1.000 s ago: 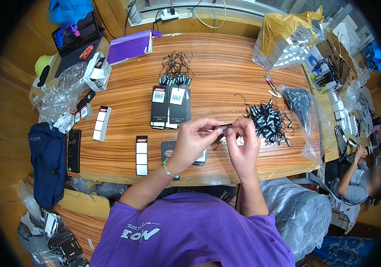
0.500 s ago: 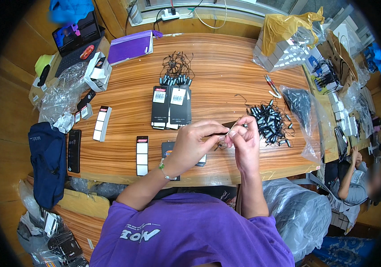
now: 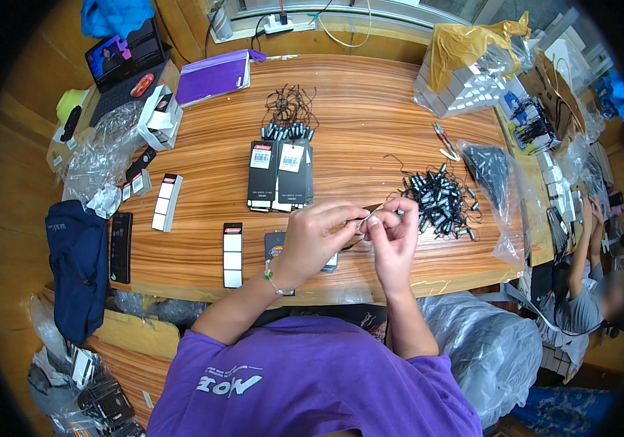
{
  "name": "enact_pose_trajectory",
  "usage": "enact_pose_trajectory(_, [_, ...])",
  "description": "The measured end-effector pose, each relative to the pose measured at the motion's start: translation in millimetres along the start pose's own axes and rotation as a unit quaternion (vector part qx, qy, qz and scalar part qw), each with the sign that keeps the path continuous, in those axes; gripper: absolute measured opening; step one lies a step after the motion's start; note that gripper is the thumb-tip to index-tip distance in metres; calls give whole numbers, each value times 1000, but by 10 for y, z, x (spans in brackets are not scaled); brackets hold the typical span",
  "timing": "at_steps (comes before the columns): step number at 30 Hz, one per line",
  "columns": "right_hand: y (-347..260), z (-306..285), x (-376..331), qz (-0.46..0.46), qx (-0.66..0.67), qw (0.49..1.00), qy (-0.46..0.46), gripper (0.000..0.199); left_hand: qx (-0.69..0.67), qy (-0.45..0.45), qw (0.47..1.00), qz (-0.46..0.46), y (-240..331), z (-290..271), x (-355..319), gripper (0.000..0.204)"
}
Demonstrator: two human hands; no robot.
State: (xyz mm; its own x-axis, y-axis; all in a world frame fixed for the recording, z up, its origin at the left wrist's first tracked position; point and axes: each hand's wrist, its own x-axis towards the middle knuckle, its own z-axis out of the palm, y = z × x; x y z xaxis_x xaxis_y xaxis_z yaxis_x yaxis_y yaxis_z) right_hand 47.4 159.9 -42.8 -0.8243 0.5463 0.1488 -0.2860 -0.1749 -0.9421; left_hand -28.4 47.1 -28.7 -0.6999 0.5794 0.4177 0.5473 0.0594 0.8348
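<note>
Above the front part of the table my left hand (image 3: 319, 234) and my right hand (image 3: 395, 231) meet with pinched fingertips. Between them shows a dark hang tag, nearly edge-on and mostly hidden, with a thin black string at it. My left fingers grip the tag; my right fingers pinch the string. Below my left hand lies a stack of dark tags (image 3: 274, 243), partly covered by my wrist. Beyond my hands is a stack of black hang tags (image 3: 293, 175) with white labels, their strings (image 3: 291, 109) bunched at the far end. Right of my hands lies a pile of black tag strings (image 3: 439, 204) with small shiny barrel ends.
Left of my hands lie card strips with white panels (image 3: 232, 256) and a black phone (image 3: 121, 247). Red-handled snips (image 3: 443, 138) and a clear bag (image 3: 492, 175) lie to the right. A purple folder (image 3: 213, 77) sits far left. A co-worker (image 3: 581, 298) sits at right.
My right hand has turned and shifted slightly toward me and left, its fingertips still against my left ones. The co-worker's arms have reached farther forward.
</note>
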Motion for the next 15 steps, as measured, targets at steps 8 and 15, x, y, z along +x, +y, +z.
enact_pose_trajectory(8, [102, -69, 16, -121, -197, 973, -3, 27, 43, -11, 999, 27, 6, -24, -4, 16])
enact_pose_trajectory(15, [-21, -116, 93, 94, 56, 992, -61, 37, -45, -23, 998, -30, -31, -37, -26, 19])
